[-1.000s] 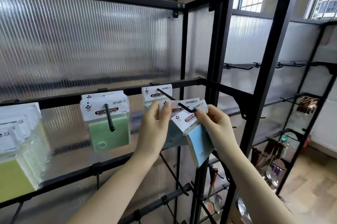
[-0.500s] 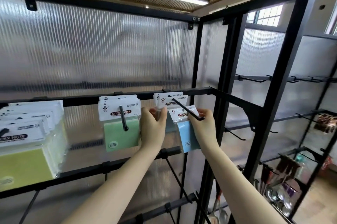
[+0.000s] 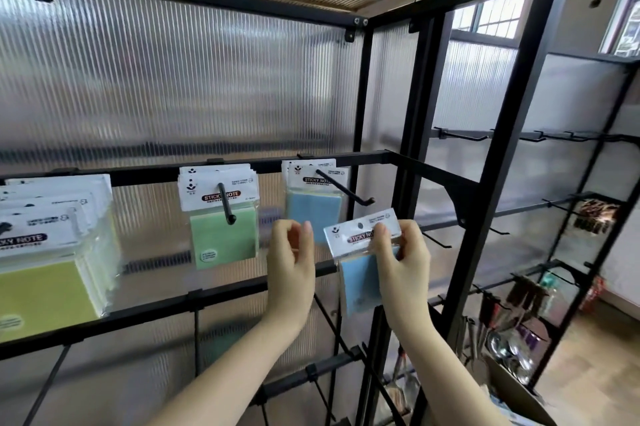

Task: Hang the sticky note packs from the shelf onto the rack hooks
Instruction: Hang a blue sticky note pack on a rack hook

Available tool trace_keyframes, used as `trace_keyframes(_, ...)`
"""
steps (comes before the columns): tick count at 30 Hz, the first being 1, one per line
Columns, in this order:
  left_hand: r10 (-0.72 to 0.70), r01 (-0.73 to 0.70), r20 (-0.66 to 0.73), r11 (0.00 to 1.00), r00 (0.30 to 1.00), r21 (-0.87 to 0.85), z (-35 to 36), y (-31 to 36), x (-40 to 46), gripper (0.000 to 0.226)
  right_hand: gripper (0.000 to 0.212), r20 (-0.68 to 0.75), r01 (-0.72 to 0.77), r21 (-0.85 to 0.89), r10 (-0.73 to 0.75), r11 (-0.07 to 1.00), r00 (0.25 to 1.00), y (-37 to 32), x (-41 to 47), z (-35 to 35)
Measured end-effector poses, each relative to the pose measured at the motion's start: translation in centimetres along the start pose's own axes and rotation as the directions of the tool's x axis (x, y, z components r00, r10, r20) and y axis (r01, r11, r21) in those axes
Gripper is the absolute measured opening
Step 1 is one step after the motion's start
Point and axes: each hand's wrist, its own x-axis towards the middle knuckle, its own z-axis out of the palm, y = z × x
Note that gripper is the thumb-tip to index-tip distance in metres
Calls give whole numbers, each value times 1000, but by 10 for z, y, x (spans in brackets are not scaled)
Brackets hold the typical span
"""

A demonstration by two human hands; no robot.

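Black metal rack (image 3: pixel 374 162) with ribbed translucent back panels fills the view; horizontal rail across the middle carries the hooks. Yellow-green pack stack (image 3: pixel 45 273) hangs at the rail's left end, thick bunch. Green packs (image 3: pixel 221 221) hang on a hook (image 3: pixel 227 203) mid-rail. Blue hung packs (image 3: pixel 313 197) sit toward the rail's right end, pushed to the back of a long hook (image 3: pixel 346 188) whose tip sticks out free. Loose blue sticky note pack (image 3: pixel 362 255) is off the hook, just below and right of that tip, tilted, hang-hole visible in its white header. Right hand (image 3: pixel 401 262) pinches the pack's header with thumb and fingers. Left hand (image 3: pixel 292 262) is beside the pack, apart from it, fingers loosely curled, holding nothing. Second rack at right holds utensils (image 3: pixel 509 349), blurred.
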Motion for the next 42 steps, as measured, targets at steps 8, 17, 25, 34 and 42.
trace_keyframes(8,130,-75,255,973,958,-217,-7,65,-6,49,22,-145,180,98,-165,979,976,-46,-3,4)
trace_keyframes(17,115,-95,242,991,963,-92,-1,67,11,45,28,-131,110,61,-102,992,986,-40,5,7)
trace_keyframes(25,162,-139,222,984,962,-116,-4,62,7,43,23,-39,65,100,-61,993,997,-36,7,5)
trace_keyframes(34,129,-108,183,987,975,-120,3,49,11,40,25,27,50,100,-53,994,998,-30,17,3)
trace_keyframes(42,58,-52,-95,996,994,66,6,17,33,28,25,94,-69,53,63,996,994,0,40,29)
